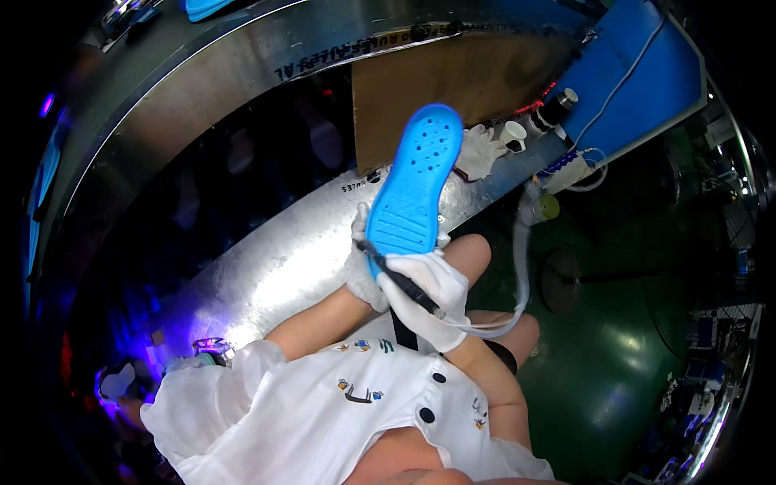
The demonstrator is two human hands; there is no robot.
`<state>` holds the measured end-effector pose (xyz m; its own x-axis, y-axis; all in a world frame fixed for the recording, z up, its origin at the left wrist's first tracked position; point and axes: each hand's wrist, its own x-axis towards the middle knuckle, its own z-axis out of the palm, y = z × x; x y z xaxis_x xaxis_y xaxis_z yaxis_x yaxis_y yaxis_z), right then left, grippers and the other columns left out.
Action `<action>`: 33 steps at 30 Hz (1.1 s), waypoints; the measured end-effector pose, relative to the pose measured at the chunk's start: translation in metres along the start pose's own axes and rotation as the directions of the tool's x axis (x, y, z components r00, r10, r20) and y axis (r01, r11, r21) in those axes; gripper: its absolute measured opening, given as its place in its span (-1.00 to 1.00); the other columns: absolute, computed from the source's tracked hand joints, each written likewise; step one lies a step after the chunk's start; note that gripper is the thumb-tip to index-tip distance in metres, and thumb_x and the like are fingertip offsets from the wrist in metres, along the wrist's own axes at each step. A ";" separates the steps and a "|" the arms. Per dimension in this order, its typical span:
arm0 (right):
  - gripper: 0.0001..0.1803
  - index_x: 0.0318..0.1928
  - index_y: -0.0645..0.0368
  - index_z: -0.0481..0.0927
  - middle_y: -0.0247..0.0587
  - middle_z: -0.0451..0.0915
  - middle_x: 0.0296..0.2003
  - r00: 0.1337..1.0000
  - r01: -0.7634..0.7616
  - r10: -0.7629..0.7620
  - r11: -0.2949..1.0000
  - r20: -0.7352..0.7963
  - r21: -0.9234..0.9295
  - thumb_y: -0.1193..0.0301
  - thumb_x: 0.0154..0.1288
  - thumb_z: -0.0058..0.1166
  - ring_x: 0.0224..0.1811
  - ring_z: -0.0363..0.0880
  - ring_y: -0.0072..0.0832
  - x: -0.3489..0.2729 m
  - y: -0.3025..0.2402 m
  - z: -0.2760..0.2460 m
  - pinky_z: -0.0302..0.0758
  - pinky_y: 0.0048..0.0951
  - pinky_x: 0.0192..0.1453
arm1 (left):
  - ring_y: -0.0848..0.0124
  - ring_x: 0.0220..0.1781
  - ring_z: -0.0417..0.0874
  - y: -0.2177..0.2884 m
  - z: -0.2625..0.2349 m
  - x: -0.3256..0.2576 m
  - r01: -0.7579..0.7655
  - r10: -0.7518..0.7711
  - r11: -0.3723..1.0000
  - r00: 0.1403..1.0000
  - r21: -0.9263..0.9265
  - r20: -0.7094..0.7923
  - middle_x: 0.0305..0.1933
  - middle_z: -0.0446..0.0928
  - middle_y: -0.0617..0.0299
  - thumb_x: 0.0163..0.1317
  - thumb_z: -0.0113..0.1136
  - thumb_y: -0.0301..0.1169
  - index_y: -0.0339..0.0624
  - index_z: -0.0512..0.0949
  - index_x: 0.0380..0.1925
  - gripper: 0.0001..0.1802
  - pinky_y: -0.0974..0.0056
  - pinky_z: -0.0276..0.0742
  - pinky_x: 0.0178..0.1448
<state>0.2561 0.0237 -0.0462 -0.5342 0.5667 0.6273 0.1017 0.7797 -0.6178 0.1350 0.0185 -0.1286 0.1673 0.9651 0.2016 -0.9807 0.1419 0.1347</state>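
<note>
i'm reading this as edge work at the heel: white-gloved right hand (435, 283) gripping a slim black pen-shaped tool (411, 288), greyish-white-gloved left hand (362, 271) clasping a bright-blue perforated shoe sole (410, 190), held up near the silvery metal bench (283, 242). toe points away, slightly right, long axis slanting; next, i'd want a steady sole, light tip.

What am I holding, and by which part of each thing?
Your left hand holds the blue sole by its lower, ridged end; your right hand holds the black pen-like tool by its barrel.
</note>
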 end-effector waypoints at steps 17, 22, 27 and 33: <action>-0.81 -0.27 0.22 0.63 -0.17 0.62 -0.43 0.998 -0.016 0.024 0.987 -0.050 0.157 0.56 0.05 0.33 -0.46 0.63 -0.33 -0.005 -0.006 0.011 0.56 -0.41 -0.26 | -0.11 -0.16 0.64 0.023 0.015 0.009 0.060 -0.060 0.981 0.998 -0.183 0.008 0.00 0.50 -0.38 0.19 -0.09 0.44 -0.22 0.24 0.33 0.01 0.00 0.70 -0.19; -0.79 -0.23 0.26 0.64 -0.09 0.68 -0.29 0.979 -0.155 0.172 0.977 -0.113 0.145 0.61 0.08 0.31 -0.25 0.69 -0.36 -0.013 0.024 -0.004 0.58 -0.43 -0.18 | 0.01 -0.18 0.67 0.036 0.024 0.018 0.008 -0.001 0.993 0.998 0.114 -0.065 0.05 0.52 -0.22 0.25 -0.04 0.34 -0.17 0.28 0.31 -0.11 0.06 0.71 -0.38; -0.72 -0.18 0.25 0.64 -0.13 0.67 -0.27 0.942 -0.334 0.299 0.855 0.151 0.396 0.58 0.05 0.36 -0.27 0.68 -0.36 -0.002 0.010 -0.013 0.58 -0.43 -0.18 | -0.13 -0.01 0.64 0.067 0.009 0.018 0.203 -0.168 0.963 0.966 0.176 -0.196 0.20 0.47 -0.17 0.29 -0.05 0.29 -0.24 0.34 0.29 -0.14 -0.10 0.69 -0.16; -0.75 -0.20 0.23 0.69 -0.09 0.70 -0.12 0.910 0.058 -0.041 0.998 0.413 -0.029 0.57 0.05 0.37 -0.26 0.71 -0.28 0.005 -0.007 -0.027 0.63 -0.42 -0.14 | 0.03 0.08 0.65 0.087 0.017 0.029 0.354 -0.234 0.797 0.928 0.490 -0.289 0.14 0.52 -0.24 0.30 0.03 0.18 -0.34 0.43 0.21 -0.21 0.10 0.58 0.24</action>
<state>0.2757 0.0281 -0.0260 -0.8368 0.3740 0.4000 0.0951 0.8186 -0.5664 0.0566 0.0551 -0.0945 0.3554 0.9263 -0.1252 -0.6728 0.3465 0.6537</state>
